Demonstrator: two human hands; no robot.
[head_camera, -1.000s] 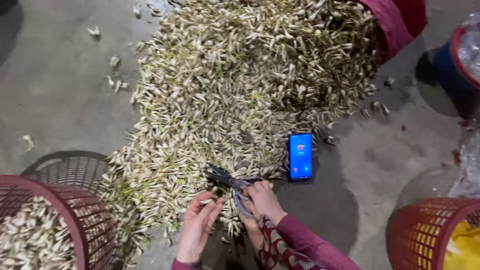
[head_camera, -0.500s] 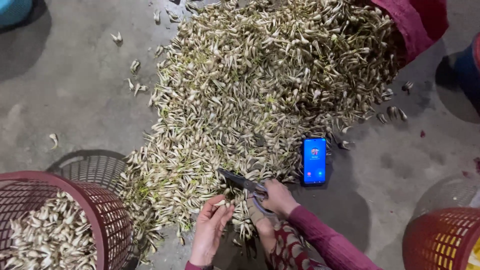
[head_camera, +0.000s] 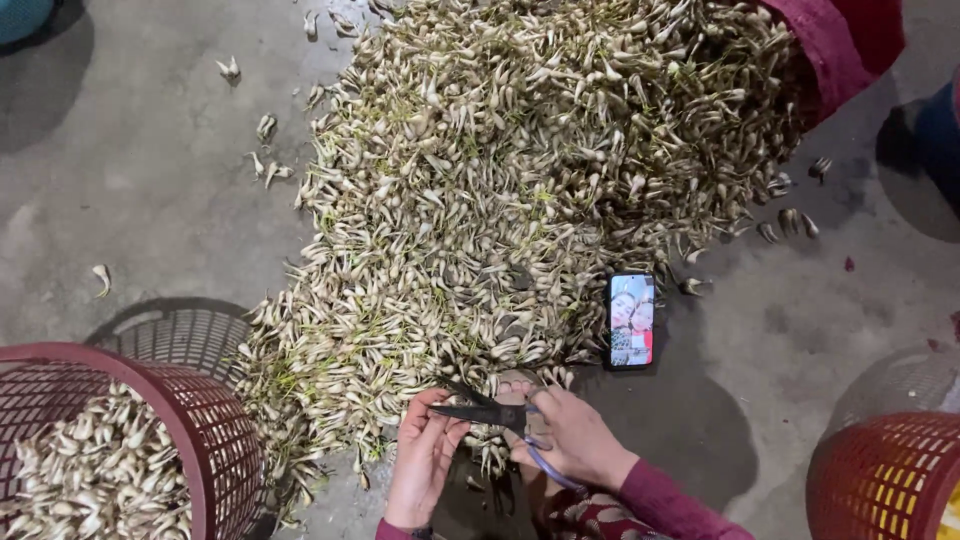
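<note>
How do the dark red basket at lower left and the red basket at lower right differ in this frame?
The dark red basket is maroon; the red basket is a brighter orange-red. The dark red basket holds pale bulbs like those in the floor pile; the red basket shows only something yellow at the frame edge. The dark red basket stands nearer the left hand. Both are plastic mesh, cut off by the frame.

Bare grey concrete floor (head_camera: 150, 180), stained, under dim, even light.
</note>
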